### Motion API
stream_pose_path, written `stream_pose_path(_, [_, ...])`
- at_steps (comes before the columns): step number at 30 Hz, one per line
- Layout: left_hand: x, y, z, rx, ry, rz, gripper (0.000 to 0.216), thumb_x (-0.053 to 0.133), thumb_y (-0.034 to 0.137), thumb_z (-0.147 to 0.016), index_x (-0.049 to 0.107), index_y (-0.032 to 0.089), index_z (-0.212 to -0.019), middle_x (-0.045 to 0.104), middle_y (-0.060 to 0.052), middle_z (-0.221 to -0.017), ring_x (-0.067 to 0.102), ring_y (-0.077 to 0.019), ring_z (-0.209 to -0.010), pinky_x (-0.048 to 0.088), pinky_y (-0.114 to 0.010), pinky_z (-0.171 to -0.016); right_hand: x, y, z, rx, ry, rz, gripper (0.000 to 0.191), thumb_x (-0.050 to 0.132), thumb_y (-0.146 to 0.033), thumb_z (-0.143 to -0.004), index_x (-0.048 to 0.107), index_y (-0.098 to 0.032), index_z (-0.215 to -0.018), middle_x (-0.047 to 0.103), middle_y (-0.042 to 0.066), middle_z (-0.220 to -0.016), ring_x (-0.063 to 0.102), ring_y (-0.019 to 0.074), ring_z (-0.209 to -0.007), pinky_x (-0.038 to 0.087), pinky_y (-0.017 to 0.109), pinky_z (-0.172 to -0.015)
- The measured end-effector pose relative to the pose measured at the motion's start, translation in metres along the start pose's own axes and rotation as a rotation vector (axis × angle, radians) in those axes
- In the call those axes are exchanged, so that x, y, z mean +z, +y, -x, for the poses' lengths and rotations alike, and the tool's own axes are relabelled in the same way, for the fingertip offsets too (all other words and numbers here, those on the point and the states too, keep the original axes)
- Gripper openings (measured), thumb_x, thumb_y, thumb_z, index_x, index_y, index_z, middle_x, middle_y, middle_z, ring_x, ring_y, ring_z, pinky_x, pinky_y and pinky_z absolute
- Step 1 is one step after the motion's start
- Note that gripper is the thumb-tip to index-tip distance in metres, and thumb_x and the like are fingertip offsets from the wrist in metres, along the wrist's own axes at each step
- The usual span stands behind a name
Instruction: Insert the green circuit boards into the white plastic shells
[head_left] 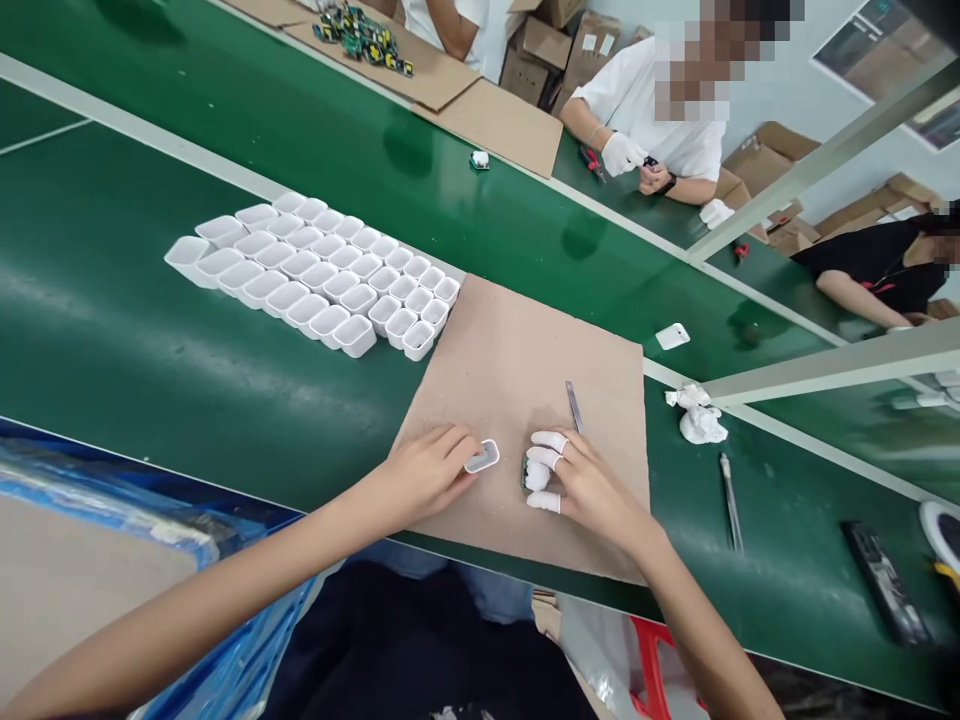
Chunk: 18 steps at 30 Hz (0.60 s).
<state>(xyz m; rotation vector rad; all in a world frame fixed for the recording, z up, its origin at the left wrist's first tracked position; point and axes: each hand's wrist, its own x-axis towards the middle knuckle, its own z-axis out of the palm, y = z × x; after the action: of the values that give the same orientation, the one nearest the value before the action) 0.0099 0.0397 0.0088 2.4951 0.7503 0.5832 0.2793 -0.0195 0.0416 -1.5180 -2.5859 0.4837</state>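
Note:
My left hand (427, 468) rests on the brown cardboard sheet (517, 350), its fingers closed on a small white plastic shell (482, 457). My right hand (574, 475), with white finger cots on the fingertips, is curled round a small dark green part (525, 472) that is mostly hidden. The two hands lie close together near the sheet's front edge. A thin metal tool (574, 406) lies on the cardboard just beyond my right hand.
Several rows of white shells (315, 270) stand on the green belt (150, 320) to the left. A crumpled white rag (699, 415), a long tool (731, 500) and a white lid (673, 336) lie right. Other people work across the belt beside cardboard boxes (547, 55).

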Motion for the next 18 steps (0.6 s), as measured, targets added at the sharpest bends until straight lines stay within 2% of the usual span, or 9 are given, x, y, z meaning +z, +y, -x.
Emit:
stream_pose_path(4, [-0.015,-0.003,-0.004,-0.124,-0.115,0.196,0.051,0.063,0.017,-0.088,0.043,0.022,-0.135,0.058,-0.012,-0.131,0.069,-0.0248,-0.102,0.059,-0.036,-0.081,0.005,0.0,0.002,0.0,0.02,0.09,0.066,0.089,-0.035,-0.071,0.058,-0.017,-0.127,0.06,0.016,-0.134,0.055,0.0364,-0.125,0.052,0.054,-0.104])
stream_pose_path(6, [-0.023,-0.009,-0.009,-0.127,-0.207,0.304,0.068,0.064,0.017,-0.086,0.034,0.026,-0.147,0.052,-0.012,-0.143,0.069,-0.024,-0.106,0.058,-0.034,-0.083,0.009,-0.002,0.001,0.011,0.055,0.168,0.07,0.09,-0.036,-0.071,0.057,-0.014,-0.129,0.061,0.018,-0.131,0.057,0.038,-0.122,0.053,0.055,-0.102])
stream_pose_path(8, [-0.028,-0.016,-0.015,-0.102,-0.312,0.382,0.073,0.061,0.016,-0.087,0.031,0.029,-0.152,0.05,-0.011,-0.148,0.067,-0.0233,-0.111,0.056,-0.031,-0.084,0.014,-0.006,-0.001,0.029,0.09,0.232,0.066,0.087,-0.033,-0.074,0.058,-0.011,-0.129,0.062,0.02,-0.128,0.058,0.0384,-0.118,0.055,0.055,-0.099])
stream_pose_path(10, [-0.031,-0.021,-0.023,-0.07,-0.395,0.411,0.066,0.058,0.013,-0.087,0.038,0.028,-0.148,0.053,-0.01,-0.145,0.065,-0.0235,-0.114,0.053,-0.029,-0.085,0.015,-0.009,-0.003,0.053,0.086,0.259,0.045,0.082,-0.026,-0.08,0.064,-0.012,-0.119,0.065,0.018,-0.12,0.059,0.0371,-0.113,0.057,0.054,-0.093])
stream_pose_path(13, [-0.029,-0.021,-0.038,-0.026,-0.487,0.44,0.045,0.06,0.012,-0.084,0.056,0.024,-0.127,0.064,-0.006,-0.126,0.065,-0.0221,-0.107,0.049,-0.029,-0.085,0.008,-0.012,-0.008,0.081,0.034,0.212,0.007,0.072,-0.018,-0.086,0.067,-0.018,-0.091,0.066,0.011,-0.099,0.061,0.0325,-0.104,0.058,0.05,-0.086])
stream_pose_path(15, [-0.028,-0.016,-0.049,-0.012,-0.489,0.448,0.033,0.066,0.016,-0.081,0.059,0.022,-0.113,0.065,-0.004,-0.114,0.064,-0.0216,-0.101,0.047,-0.03,-0.085,-0.002,-0.009,-0.009,0.087,0.059,0.113,0.006,0.069,-0.017,-0.087,0.064,-0.02,-0.086,0.065,0.008,-0.094,0.061,0.0297,-0.098,0.057,0.05,-0.086])
stream_pose_path(18, [-0.028,-0.003,-0.069,-0.03,-0.383,0.414,0.033,0.073,0.025,-0.075,0.053,0.021,-0.1,0.063,-0.003,-0.104,0.061,-0.0221,-0.096,0.045,-0.032,-0.082,-0.019,0.001,-0.007,0.07,0.202,-0.157,0.019,0.071,-0.019,-0.086,0.062,-0.022,-0.102,0.065,0.007,-0.104,0.06,0.0267,-0.101,0.055,0.048,-0.09])
